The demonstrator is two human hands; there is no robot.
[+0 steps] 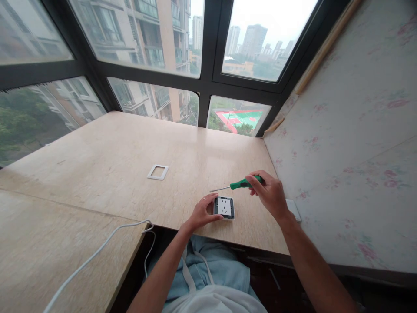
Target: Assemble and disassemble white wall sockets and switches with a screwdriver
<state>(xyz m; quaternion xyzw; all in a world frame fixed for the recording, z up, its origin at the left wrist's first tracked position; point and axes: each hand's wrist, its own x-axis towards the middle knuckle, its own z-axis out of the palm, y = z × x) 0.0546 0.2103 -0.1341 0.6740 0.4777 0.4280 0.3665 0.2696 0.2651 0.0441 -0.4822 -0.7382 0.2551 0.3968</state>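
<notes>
A wall socket (224, 207) with a white face and dark surround sits on the tabletop near its front edge. My left hand (204, 212) grips it from the left side, thumb at the near edge and fingers at the far edge. In my right hand (267, 191) is a green-handled screwdriver (243, 184), held almost level. Its metal tip points left and hovers just beyond the socket, apart from it. Further back to the left lies a white square socket frame (158, 172) with an open middle.
The marbled beige tabletop (114, 148) runs back to dark-framed windows (205, 100). A white cable (97, 252) crosses the left part and drops over the edge. Beyond my right forearm, a white object (293, 209) lies against the flowered wall (342, 174).
</notes>
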